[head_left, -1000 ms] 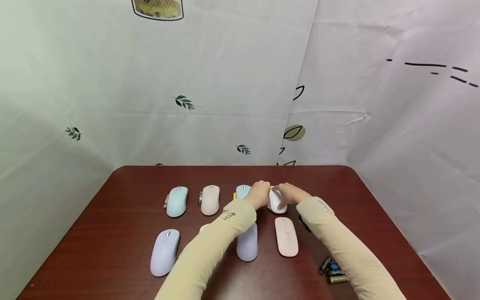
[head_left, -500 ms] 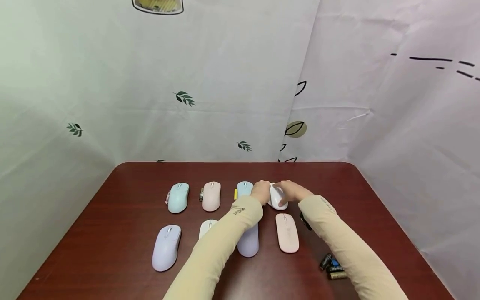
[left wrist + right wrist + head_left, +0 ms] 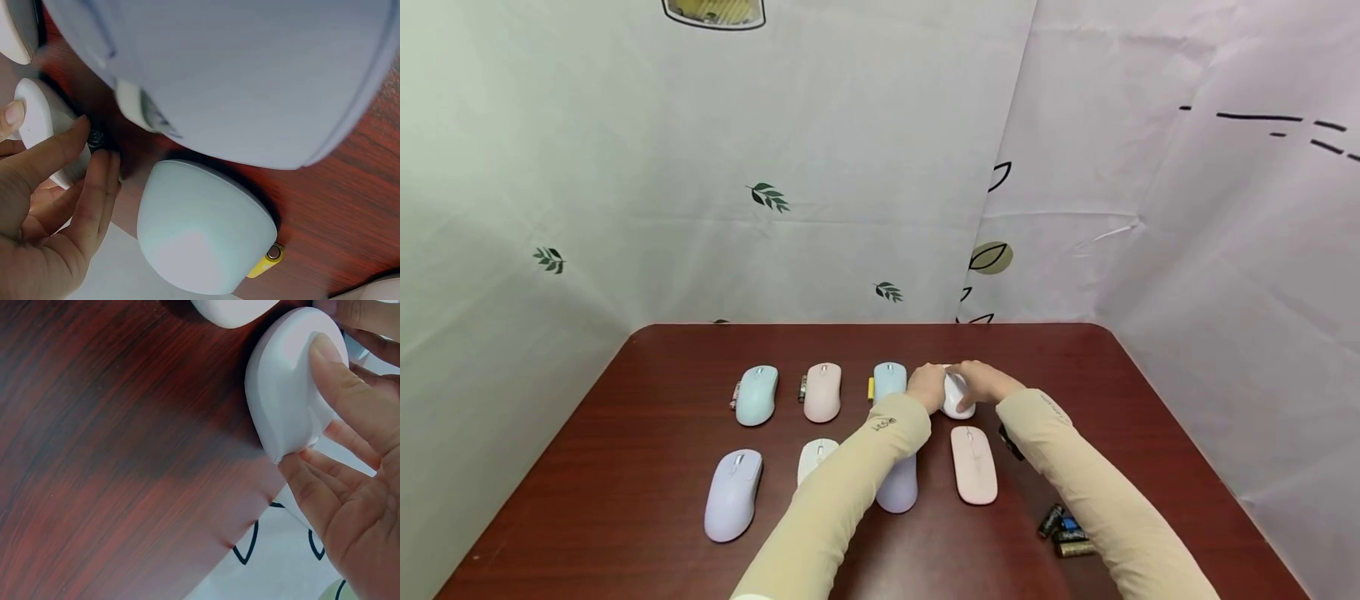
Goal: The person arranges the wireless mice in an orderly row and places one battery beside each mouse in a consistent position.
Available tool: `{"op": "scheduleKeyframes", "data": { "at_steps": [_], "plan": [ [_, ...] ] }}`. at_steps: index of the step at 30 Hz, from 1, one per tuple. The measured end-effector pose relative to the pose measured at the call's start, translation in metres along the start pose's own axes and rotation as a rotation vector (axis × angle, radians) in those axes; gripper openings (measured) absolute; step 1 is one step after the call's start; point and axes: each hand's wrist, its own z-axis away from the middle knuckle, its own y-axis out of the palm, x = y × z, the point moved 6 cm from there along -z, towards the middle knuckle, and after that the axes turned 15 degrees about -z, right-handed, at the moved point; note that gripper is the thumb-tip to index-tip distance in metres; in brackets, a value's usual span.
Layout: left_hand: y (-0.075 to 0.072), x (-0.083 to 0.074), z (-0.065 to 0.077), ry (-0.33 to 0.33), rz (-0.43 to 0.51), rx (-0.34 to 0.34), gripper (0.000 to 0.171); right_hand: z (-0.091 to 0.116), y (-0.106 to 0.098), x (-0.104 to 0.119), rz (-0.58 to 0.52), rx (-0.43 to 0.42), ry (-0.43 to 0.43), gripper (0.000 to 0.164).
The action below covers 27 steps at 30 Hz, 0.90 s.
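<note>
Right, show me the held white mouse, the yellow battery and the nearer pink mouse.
White mouse (image 3: pixel 282 390), right wrist view: on its smooth shell.
Yellow battery (image 3: pixel 265 264), left wrist view: on its side.
Pink mouse (image 3: pixel 974 467), head view: middle of its top.

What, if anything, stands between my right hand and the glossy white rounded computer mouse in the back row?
Nothing visible: your right hand grips the white computer mouse, thumb on its shell. Your left hand is close beside it and appears to pinch a small dark cylindrical battery.
</note>
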Motion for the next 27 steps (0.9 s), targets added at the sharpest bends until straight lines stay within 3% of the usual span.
{"op": "scheduleKeyframes", "data": {
  "at_steps": [11, 19, 27],
  "plan": [
    [0.003, 0.006, 0.001, -0.003, 0.030, 0.016, 0.015, 0.003, 0.002, -0.004, -0.009, -0.016, 0.024, 0.067],
    [-0.004, 0.009, 0.007, 0.008, 0.040, 0.070, 0.028, 0.003, 0.002, -0.005, 0.005, 0.013, 0.043, 0.068],
    [-0.023, 0.007, 0.028, 0.115, 0.038, 0.004, 0.025, 0.005, 0.000, 0.000, -0.042, 0.052, 0.113, 0.069]
  ]
}}
